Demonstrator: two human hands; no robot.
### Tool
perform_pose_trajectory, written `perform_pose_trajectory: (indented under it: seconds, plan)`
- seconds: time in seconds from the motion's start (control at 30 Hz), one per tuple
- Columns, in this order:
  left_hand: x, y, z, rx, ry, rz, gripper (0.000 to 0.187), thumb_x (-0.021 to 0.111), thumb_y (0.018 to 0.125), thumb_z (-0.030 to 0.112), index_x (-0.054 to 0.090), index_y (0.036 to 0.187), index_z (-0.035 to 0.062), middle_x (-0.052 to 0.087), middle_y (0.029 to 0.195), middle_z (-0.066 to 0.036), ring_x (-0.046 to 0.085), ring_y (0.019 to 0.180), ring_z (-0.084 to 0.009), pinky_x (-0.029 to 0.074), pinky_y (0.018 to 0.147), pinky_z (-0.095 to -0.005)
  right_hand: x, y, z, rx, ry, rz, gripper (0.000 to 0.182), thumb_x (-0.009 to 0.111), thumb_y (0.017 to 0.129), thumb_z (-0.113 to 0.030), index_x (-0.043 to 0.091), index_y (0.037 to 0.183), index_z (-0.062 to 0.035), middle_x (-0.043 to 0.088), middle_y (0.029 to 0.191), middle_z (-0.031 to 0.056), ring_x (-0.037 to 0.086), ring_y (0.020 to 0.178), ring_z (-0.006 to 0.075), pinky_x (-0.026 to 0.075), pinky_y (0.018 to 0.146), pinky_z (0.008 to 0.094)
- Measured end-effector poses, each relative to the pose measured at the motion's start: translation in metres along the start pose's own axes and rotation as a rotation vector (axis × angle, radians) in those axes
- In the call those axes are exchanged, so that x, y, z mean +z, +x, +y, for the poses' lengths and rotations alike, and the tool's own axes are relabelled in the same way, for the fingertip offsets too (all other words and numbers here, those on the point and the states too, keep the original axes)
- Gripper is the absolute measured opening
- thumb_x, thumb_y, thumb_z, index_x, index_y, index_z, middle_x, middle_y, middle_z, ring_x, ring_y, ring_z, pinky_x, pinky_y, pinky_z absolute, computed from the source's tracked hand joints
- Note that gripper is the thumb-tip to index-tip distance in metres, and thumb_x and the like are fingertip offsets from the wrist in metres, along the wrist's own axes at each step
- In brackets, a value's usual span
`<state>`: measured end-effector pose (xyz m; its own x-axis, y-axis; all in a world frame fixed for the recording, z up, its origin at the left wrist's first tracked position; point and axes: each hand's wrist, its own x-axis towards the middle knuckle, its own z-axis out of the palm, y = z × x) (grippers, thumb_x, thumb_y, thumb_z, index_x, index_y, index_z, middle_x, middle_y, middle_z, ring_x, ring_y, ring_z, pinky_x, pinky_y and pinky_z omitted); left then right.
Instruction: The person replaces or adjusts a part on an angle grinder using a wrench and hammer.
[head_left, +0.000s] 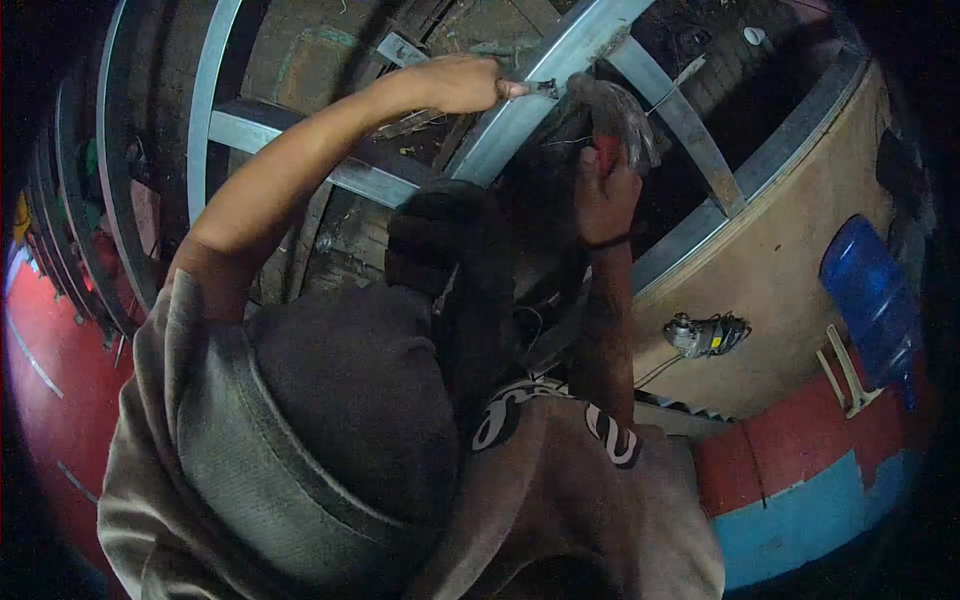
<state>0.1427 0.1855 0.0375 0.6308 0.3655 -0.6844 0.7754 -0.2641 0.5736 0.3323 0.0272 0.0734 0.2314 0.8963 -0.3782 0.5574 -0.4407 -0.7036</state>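
Observation:
My left hand (465, 85) is closed, with its thumb and finger pinched at a small dark metal piece (544, 88) against a silver metal beam (520, 105). The exact kind of this piece is too small to make out. My right hand (608, 200) is wrapped round the red handle of a hammer (622, 120). The hammer's grey head is a little blurred and lies just right of the beam, close to the small piece. Shadow hides part of my right forearm and what lies beneath it.
Crossing metal bars (680, 120) form a frame around both hands. An angle grinder (708, 335) with a cord rests on a wooden panel (790, 240) at right. Beyond it lies a large blue water bottle (868, 285). Curved metal bars (205, 110) stand at left.

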Motion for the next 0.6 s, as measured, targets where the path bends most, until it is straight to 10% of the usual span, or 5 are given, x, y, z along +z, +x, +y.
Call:
perform_pose_trajectory:
  seconds: [0.33,0.47,0.53,0.6]
  plan:
    - [0.004,0.012,-0.009,0.022,0.091,-0.005,0.05,0.039,0.093,0.049,0.064,0.107,0.0084,0.064,0.095,-0.021,0.06,0.093,-0.0406,0.045,0.079,-0.0506,-0.005,0.015,-0.044,-0.01,-0.038,-0.11,0.038,0.049,0.093,-0.027,0.053,0.114,0.0048,0.054,0.113,0.0261,0.052,0.103,0.0441,0.041,0.089,0.0466]
    - [-0.007,0.004,-0.002,0.05,0.079,0.02,0.049,0.041,0.093,0.047,0.065,0.102,0.0053,0.063,0.094,-0.023,0.06,0.093,-0.0392,0.046,0.077,-0.0495,0.0,0.002,-0.031,-0.362,-0.099,0.126,0.04,0.049,0.093,-0.027,0.05,0.118,0.0026,0.054,0.114,0.0267,0.051,0.109,0.0408,0.039,0.093,0.0404]
    - [-0.014,0.001,0.003,0.023,0.1,-0.067,0.054,0.04,0.093,0.047,0.064,0.095,-0.0012,0.062,0.092,-0.025,0.062,0.09,-0.0382,0.047,0.074,-0.0489,0.018,-0.008,0.018,-0.715,-0.678,0.243,0.032,0.049,0.093,-0.021,0.055,0.112,0.0042,0.059,0.103,0.0248,0.056,0.094,0.0433,0.045,0.083,0.0456]
    - [-0.016,-0.002,0.007,0.013,0.095,-0.081,0.057,0.039,0.094,0.048,0.063,0.091,-0.0037,0.062,0.09,-0.026,0.061,0.088,-0.0385,0.047,0.073,-0.049,0.01,0.01,-0.016,-0.414,-0.44,0.107,0.036,0.05,0.093,-0.025,0.054,0.113,0.0044,0.056,0.11,0.0262,0.053,0.102,0.0427,0.042,0.089,0.0439]
